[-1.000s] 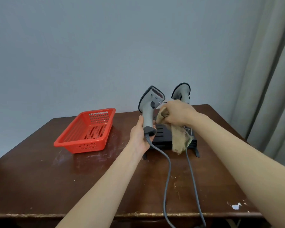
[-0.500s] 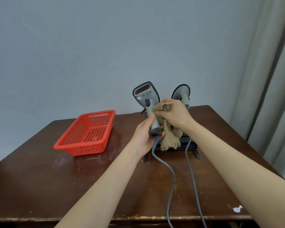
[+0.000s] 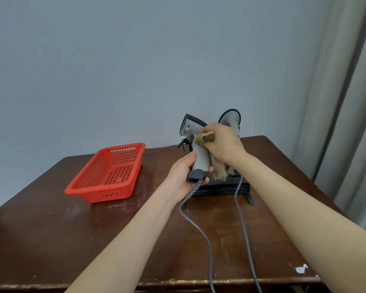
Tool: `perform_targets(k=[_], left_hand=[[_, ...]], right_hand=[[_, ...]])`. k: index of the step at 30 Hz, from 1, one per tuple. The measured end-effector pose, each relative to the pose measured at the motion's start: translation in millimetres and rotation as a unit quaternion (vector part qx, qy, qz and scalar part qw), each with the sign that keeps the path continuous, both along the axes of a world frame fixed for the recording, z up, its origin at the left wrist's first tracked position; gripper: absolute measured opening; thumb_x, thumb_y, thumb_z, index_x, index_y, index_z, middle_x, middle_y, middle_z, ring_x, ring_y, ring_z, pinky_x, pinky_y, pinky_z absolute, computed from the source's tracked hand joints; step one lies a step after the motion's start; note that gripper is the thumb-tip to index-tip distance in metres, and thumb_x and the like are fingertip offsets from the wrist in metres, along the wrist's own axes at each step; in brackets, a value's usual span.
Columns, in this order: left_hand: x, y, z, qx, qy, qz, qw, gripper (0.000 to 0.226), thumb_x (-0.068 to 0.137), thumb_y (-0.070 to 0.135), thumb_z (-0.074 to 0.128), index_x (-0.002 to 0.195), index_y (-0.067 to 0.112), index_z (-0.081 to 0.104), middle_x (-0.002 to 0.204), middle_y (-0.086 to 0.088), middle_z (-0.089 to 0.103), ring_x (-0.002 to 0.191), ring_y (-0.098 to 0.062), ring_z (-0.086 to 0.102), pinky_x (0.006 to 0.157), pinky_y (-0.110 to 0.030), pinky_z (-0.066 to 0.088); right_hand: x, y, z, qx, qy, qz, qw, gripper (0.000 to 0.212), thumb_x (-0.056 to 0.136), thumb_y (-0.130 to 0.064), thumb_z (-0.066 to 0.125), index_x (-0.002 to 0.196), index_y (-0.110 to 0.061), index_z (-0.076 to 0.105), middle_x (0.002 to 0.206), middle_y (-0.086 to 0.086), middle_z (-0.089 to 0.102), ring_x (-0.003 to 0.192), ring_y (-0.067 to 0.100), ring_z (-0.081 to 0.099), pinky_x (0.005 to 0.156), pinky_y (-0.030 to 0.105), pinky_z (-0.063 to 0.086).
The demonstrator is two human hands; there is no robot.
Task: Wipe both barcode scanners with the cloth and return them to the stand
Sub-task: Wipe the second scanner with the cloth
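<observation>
Left hand (image 3: 182, 174) gripped one scanner (image 3: 200, 157) by the handle; right hand (image 3: 224, 144) pressed a bunched cloth (image 3: 205, 138) to its neck.
On the table (image 3: 51, 240), right of a red basket (image 3: 106, 176), the stand (image 3: 222, 188) carried the second scanner (image 3: 230, 118), just behind the held one.

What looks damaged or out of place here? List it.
The table is worn: a white chip in the finish near its front right corner, a pale frayed front edge, and scuffs beside the red basket. Nothing is spilled.
</observation>
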State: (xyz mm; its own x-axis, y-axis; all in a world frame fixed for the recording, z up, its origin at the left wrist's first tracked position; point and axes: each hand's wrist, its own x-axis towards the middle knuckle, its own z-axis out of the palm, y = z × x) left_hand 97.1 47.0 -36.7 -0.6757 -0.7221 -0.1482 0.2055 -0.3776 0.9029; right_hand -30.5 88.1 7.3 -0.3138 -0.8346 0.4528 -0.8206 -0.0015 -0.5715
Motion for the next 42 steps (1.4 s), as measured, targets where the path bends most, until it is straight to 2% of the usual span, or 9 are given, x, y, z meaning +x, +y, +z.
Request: perform_targets(k=[4, 10, 15, 19, 22, 28, 34, 40, 42], left_hand=[[-0.7, -3.4, -4.1, 0.014, 0.002, 0.006, 1.000, 0.029, 0.100, 0.026, 0.042, 0.114, 0.003, 0.053, 0.086, -0.013, 0.065, 0.063, -0.021, 0.063, 0.044, -0.027, 0.048], [-4.0, 2.0, -5.4, 0.077, 0.024, -0.010, 0.997, 0.036, 0.101, 0.032, 0.040, 0.113, 0.003, 0.055, 0.089, -0.016, 0.063, 0.063, -0.024, 0.061, 0.041, -0.024, 0.047], [-3.0, -5.0, -10.0, 0.085, 0.028, 0.019, 0.996, 0.040, 0.102, 0.035, 0.036, 0.102, 0.002, 0.058, 0.078, -0.015, 0.063, 0.058, -0.024, 0.058, 0.039, -0.023, 0.045], [-3.4, -2.6, -11.3, 0.119, 0.034, 0.008, 0.992, 0.040, 0.101, 0.037, 0.037, 0.108, 0.002, 0.056, 0.083, -0.016, 0.062, 0.056, -0.023, 0.060, 0.038, -0.023, 0.046], [-4.2, -2.1, -9.0, 0.135, 0.036, 0.005, 0.990, 0.040, 0.100, 0.036, 0.039, 0.113, 0.001, 0.054, 0.086, -0.016, 0.062, 0.056, -0.024, 0.061, 0.037, -0.023, 0.046], [-3.0, -4.4, -7.6, 0.113, 0.029, 0.025, 0.993, 0.034, 0.101, 0.030, 0.038, 0.092, 0.004, 0.058, 0.068, -0.013, 0.064, 0.049, -0.021, 0.059, 0.039, -0.022, 0.046], [-5.7, -0.8, -8.7, 0.154, 0.045, -0.013, 0.987, 0.040, 0.100, 0.037, 0.039, 0.108, 0.002, 0.057, 0.083, -0.015, 0.064, 0.055, -0.023, 0.061, 0.038, -0.021, 0.046], [-5.0, -5.5, -8.0, 0.108, 0.020, 0.021, 0.994, 0.036, 0.100, 0.034, 0.042, 0.092, 0.004, 0.061, 0.071, -0.013, 0.064, 0.052, -0.022, 0.059, 0.038, -0.023, 0.046], [-4.6, -4.0, -9.4, 0.109, 0.016, 0.015, 0.994, 0.036, 0.099, 0.035, 0.042, 0.097, 0.004, 0.060, 0.075, -0.013, 0.064, 0.053, -0.022, 0.060, 0.038, -0.023, 0.046]], right_hand=[[2.3, 13.5, 5.4, 0.083, -0.060, 0.139, 0.985, 0.018, 0.083, -0.009, 0.069, 0.080, -0.027, 0.070, 0.084, -0.006, 0.070, 0.083, 0.017, 0.068, 0.078, 0.035, 0.056], [-7.7, -0.1, -1.2, 0.009, -0.001, -0.004, 1.000, 0.006, 0.085, -0.021, 0.066, 0.088, -0.016, 0.069, 0.091, 0.004, 0.070, 0.088, 0.021, 0.063, 0.075, 0.035, 0.052], [-4.3, 14.2, -8.1, 0.132, -0.076, 0.157, 0.976, 0.013, 0.081, -0.005, 0.069, 0.088, 0.006, 0.066, 0.082, 0.020, 0.069, 0.064, 0.015, 0.066, 0.063, 0.029, 0.056], [-9.3, 3.9, -12.2, 0.096, -0.021, 0.091, 0.991, 0.009, 0.080, -0.018, 0.071, 0.084, -0.011, 0.070, 0.086, 0.008, 0.072, 0.076, 0.019, 0.066, 0.078, 0.043, 0.056], [-10.2, -2.7, -9.6, 0.034, -0.013, 0.002, 0.999, 0.002, 0.083, -0.023, 0.068, 0.083, -0.024, 0.067, 0.091, 0.001, 0.071, 0.089, 0.022, 0.065, 0.080, 0.041, 0.054], [7.1, 12.1, -4.4, 0.141, -0.028, 0.148, 0.979, 0.015, 0.081, -0.012, 0.071, 0.080, -0.027, 0.068, 0.085, 0.001, 0.072, 0.075, 0.018, 0.066, 0.076, 0.038, 0.057], [-11.7, -4.4, -5.6, 0.061, -0.001, -0.023, 0.998, 0.007, 0.085, -0.024, 0.065, 0.089, -0.030, 0.065, 0.091, -0.001, 0.069, 0.088, 0.022, 0.064, 0.075, 0.039, 0.055], [2.1, 14.7, -7.2, 0.142, -0.067, 0.165, 0.974, 0.008, 0.081, -0.010, 0.071, 0.085, -0.017, 0.072, 0.082, 0.005, 0.072, 0.058, 0.004, 0.061, 0.067, 0.029, 0.056], [-1.5, 12.0, -9.5, 0.130, -0.078, 0.149, 0.977, 0.008, 0.080, -0.014, 0.072, 0.084, -0.021, 0.072, 0.083, 0.005, 0.073, 0.063, 0.009, 0.064, 0.071, 0.035, 0.057]])
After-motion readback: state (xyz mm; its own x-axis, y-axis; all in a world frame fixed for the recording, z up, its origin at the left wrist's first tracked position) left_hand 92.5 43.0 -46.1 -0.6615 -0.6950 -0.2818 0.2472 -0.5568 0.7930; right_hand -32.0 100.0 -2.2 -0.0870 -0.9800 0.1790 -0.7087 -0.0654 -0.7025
